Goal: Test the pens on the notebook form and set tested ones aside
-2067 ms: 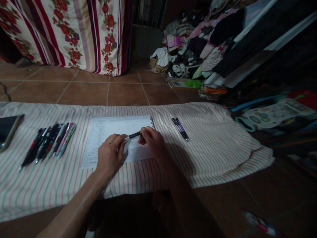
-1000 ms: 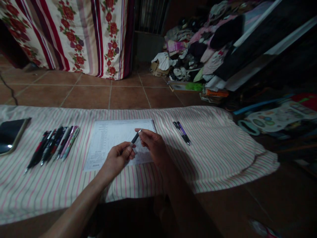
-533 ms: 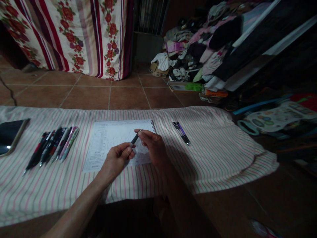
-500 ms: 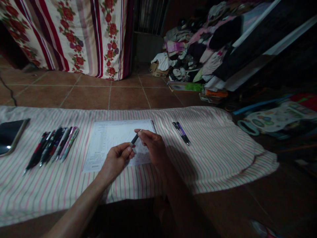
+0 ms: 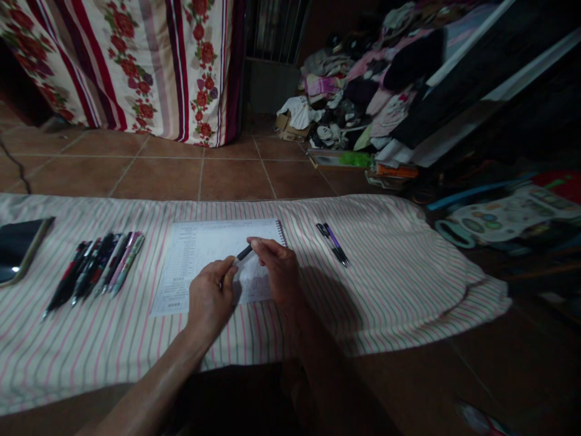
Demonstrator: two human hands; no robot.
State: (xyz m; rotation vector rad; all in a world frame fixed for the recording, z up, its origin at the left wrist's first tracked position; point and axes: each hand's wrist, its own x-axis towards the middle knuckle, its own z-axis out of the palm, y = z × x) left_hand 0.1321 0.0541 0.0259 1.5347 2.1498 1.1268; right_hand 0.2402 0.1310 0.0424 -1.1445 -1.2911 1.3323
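A dark pen (image 5: pixel 244 252) is held between my two hands, slanting up to the right above the notebook. My left hand (image 5: pixel 212 289) pinches its lower left end, with the thumb and fingers closed. At the upper right end, my right hand (image 5: pixel 278 263) has its fingertips closed on the pen. Under them lies an open spiral notebook (image 5: pixel 227 233) with a printed sheet (image 5: pixel 175 266) at its left side. Two pens (image 5: pixel 333 244), one black and one purple and black, lie side by side to the right.
A striped cloth (image 5: pixel 399 272) covers the low table. Several pens (image 5: pixel 97 266) lie in a row at the left, beside a dark tablet-like device (image 5: pixel 20 248). Beyond are a tiled floor (image 5: pixel 167 175), a floral curtain (image 5: pixel 149 66) and heaped clothes (image 5: pixel 363 91).
My left hand has turned and shifted slightly left along the pen, its back now more toward me. The pen lies flatter. My right hand has moved only a little.
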